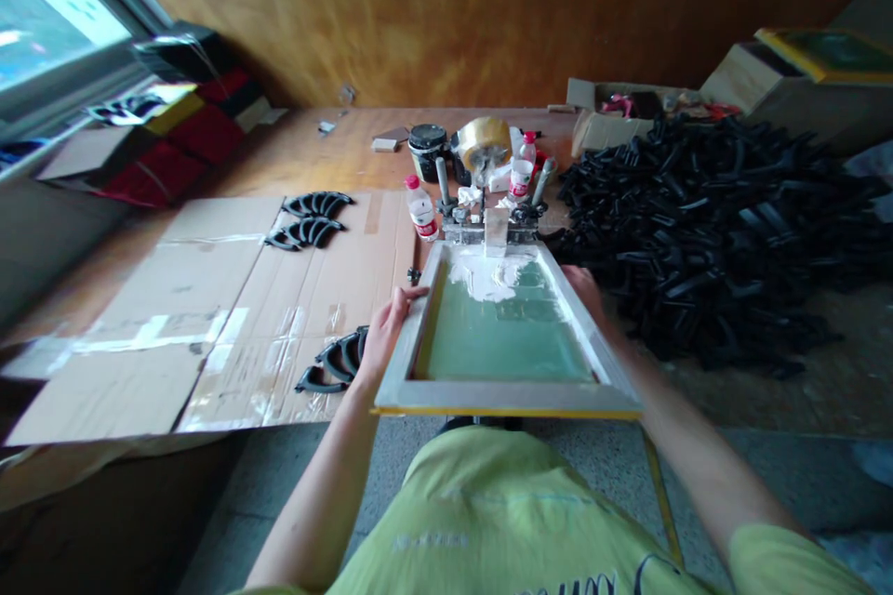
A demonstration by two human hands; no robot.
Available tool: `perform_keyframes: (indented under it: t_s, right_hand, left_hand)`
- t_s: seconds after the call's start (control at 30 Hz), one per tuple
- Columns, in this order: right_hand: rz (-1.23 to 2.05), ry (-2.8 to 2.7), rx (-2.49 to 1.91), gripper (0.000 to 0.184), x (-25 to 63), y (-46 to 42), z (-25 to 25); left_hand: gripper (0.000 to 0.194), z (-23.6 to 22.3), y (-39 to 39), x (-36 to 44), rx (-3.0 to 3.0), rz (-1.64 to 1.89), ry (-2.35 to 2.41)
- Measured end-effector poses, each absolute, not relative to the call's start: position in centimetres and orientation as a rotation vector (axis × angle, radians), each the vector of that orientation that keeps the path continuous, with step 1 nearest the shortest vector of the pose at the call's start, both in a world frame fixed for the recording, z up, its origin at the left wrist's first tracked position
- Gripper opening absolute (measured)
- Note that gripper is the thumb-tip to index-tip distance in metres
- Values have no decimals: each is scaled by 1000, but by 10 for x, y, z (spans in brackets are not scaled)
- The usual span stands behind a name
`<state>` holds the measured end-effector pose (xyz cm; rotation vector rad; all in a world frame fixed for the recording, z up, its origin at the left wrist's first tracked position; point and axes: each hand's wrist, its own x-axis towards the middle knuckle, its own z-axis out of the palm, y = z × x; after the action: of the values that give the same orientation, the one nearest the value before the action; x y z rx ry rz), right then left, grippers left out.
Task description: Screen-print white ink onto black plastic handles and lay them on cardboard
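A wooden screen-printing frame (502, 398) with green mesh and white ink smeared at its far end is hinged to a metal clamp (488, 218). My left hand (383, 327) grips the frame's left rail, thumb over the top edge. My right hand (584, 290) holds the right rail, fingers mostly hidden behind the wood. The near end of the frame looks raised above the table. Curved black plastic pieces (335, 361) lie just left of my left hand on flattened cardboard (209, 316).
A big heap of black curved parts (712, 232) fills the right of the table. Two water bottles (421, 207), a tape roll (483, 141) and a black ink tub (427, 149) stand behind the clamp. More black pieces (311, 218) lie in rows farther left.
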<state>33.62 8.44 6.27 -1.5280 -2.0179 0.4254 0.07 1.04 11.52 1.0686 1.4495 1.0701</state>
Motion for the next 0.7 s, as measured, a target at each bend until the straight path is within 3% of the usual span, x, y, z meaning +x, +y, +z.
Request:
perform_keyframes:
  t_s: [0.07,0.2,0.4,0.6,0.7]
  right_hand:
    - [233,-1933,-1575,32,339,102,75]
    - [41,-2178,-1422,51,296,139,93]
    - [121,-2572,-1472,12,240,136,81]
    - [168,-2863,-988,14,258,79,82]
    - [257,-2884,-923,7,263,82,91]
  left_hand:
    - [67,88,-4,-1,1023,986,1466]
    - [82,35,-11,3,940,954,1477]
    - [68,6,-7,2,1005,945,1530]
    - [68,2,-8,3,1024,936,1555]
    - [68,4,-8,4,1026,939,1549]
